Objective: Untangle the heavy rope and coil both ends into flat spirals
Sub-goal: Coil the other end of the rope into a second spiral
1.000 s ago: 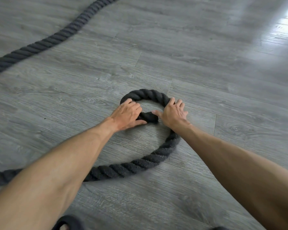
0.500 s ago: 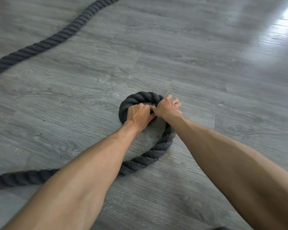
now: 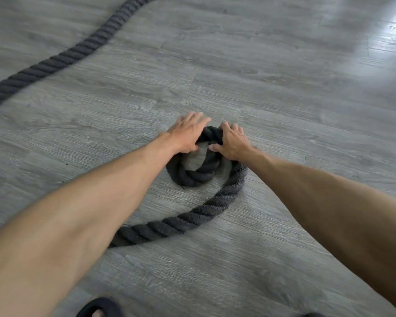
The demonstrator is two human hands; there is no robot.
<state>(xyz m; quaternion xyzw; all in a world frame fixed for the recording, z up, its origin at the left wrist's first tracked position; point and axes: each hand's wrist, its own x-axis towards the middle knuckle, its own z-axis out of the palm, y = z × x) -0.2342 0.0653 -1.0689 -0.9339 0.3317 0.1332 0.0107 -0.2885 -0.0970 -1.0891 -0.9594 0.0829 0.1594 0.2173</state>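
Head camera looks down at a gray wood floor [image 3: 284, 92]. Closest, at the bottom edge, is a black slipper [image 3: 98, 307] with toes peeking out. Next, two bare arms reach forward. A thick black rope [image 3: 215, 207] comes out from under the left arm, curves round to the right, and goes up under the right hand. Inside that curve it winds into a small tight ring, lying flat on the floor. The left hand [image 3: 185, 133] rests on the ring's far left side, fingers spread and blurry. The right hand [image 3: 231, 143] presses on the ring's far right side, fingers curled over the rope. Far away on the left, more of the rope snakes off across the floor.
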